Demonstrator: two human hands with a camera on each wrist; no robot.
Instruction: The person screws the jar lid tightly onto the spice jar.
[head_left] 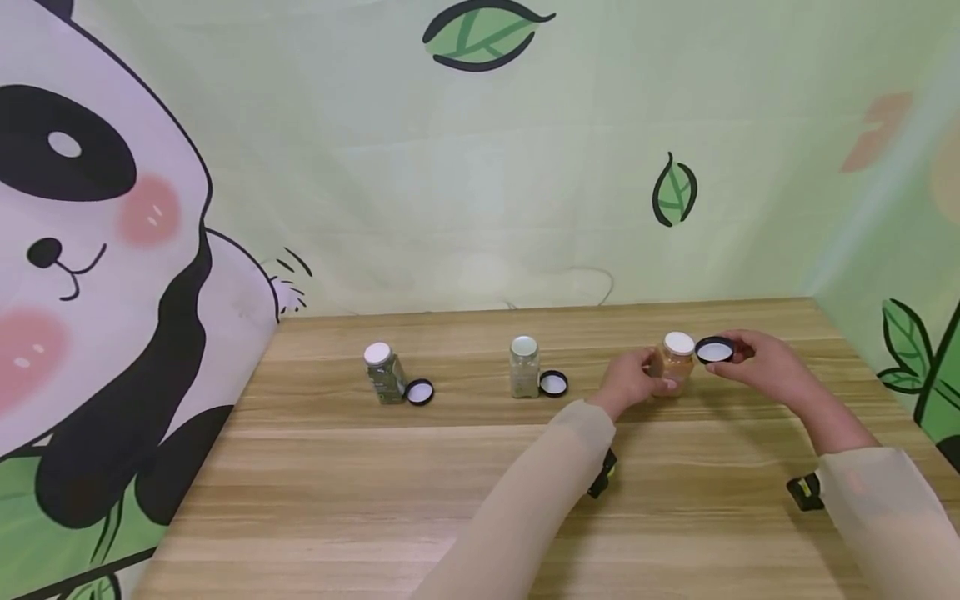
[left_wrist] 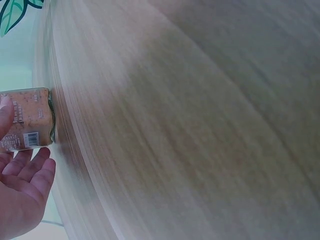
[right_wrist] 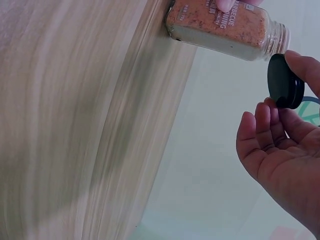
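My left hand [head_left: 628, 382] grips a seasoning jar [head_left: 677, 372] at the table's far right, its thumb across the front. The jar is clear glass with orange-red contents, a white top and printed lettering that reads "barbecue" in the right wrist view. It stands upright on the wood. Just right of its mouth, my right hand [head_left: 772, 367] pinches a round black lid [head_left: 715, 351] between thumb and fingers. The lid's white inside faces the head camera. In the right wrist view the lid [right_wrist: 285, 81] is off the jar, close beside its threaded neck [right_wrist: 276, 39].
On the wooden table [head_left: 360, 492], a jar with dark green contents [head_left: 386, 377] stands at left beside a black lid [head_left: 419, 392]. Mid-table, a pale jar [head_left: 524, 368] stands next to another black lid [head_left: 553, 383]. A printed fabric backdrop [head_left: 360, 167] rises behind the table.
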